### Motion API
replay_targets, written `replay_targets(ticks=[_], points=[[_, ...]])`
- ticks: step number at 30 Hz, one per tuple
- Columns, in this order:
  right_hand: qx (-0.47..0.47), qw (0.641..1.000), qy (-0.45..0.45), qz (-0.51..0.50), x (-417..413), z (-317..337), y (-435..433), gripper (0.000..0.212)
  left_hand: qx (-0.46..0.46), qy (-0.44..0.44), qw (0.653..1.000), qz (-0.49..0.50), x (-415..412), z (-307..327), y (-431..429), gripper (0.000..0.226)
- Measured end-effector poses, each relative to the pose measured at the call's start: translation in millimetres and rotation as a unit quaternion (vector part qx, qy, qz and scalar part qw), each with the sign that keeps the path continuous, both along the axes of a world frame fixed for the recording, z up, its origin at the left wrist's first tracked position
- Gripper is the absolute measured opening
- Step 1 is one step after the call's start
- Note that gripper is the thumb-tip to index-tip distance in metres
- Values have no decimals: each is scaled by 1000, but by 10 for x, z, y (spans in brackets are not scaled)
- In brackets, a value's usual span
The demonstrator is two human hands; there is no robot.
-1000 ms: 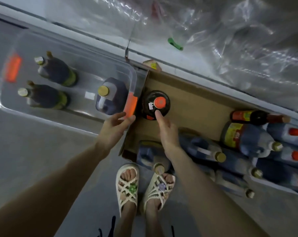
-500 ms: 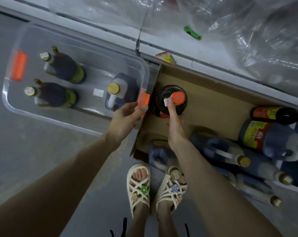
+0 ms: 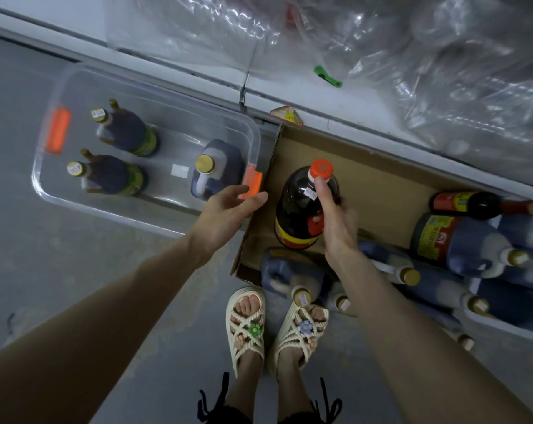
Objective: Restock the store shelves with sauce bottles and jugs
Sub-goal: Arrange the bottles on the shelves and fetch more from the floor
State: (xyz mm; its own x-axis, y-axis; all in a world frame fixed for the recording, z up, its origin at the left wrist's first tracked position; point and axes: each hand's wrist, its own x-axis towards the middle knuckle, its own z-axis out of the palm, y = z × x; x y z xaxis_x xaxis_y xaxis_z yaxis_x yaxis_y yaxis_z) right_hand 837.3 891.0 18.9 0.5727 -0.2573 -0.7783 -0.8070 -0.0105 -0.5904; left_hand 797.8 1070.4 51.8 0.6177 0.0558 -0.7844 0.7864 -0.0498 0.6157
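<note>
Dark sauce bottle: gripped at neck by right hand, tilted, orange cap pointing away from the person, in cardboard box's bare corner. Left hand hung slack, empty, beside clear bin.

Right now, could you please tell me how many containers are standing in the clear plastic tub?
3 in the tub: two green-labelled bottles side by side at its left end, and one gold-capped jug at the right end, near the left hand. None seems hidden.
</note>
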Motion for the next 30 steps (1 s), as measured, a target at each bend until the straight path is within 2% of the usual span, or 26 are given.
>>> replay_targets(ticks=[7, 11, 13, 15, 18, 21, 23, 25, 30], points=[[-8, 999, -31, 39, -72, 731, -284, 54, -25, -4, 1000, -7, -91, 539, -285, 91], [-14, 996, -43, 78, -49, 1379, -469, 91, -35, -32, 999, -18, -166, 1038, -458, 92], [-12, 993, -59, 102, -21, 1780, -575, 99, -34, -49, 998, -24, -168, 1349, -548, 91], [-8, 989, -87, 116, 31, 2235, -675, 89, -37, -67, 997, -30, -144, 1671, -645, 89], [-3, 983, -132, 129, 134, 2946, -812, 54, -56, -102, 992, -53, -17, 2203, -786, 85], [0, 976, -173, 132, 210, 3696, -934, 35, -78, -151, 982, -77, 181, 2800, -886, 109], [7, 971, -205, 123, 249, 4225, -1001, 43, -87, -188, 974, -96, 314, 3212, -921, 119], [15, 966, -233, 110, 296, 4790, -1057, 54, -83, -238, 958, -136, 437, 3699, -969, 120], [8, 943, -310, 124, 385, 6192, -1169, 68, -115, -343, 911, -199, 697, 5041, -1108, 85]])
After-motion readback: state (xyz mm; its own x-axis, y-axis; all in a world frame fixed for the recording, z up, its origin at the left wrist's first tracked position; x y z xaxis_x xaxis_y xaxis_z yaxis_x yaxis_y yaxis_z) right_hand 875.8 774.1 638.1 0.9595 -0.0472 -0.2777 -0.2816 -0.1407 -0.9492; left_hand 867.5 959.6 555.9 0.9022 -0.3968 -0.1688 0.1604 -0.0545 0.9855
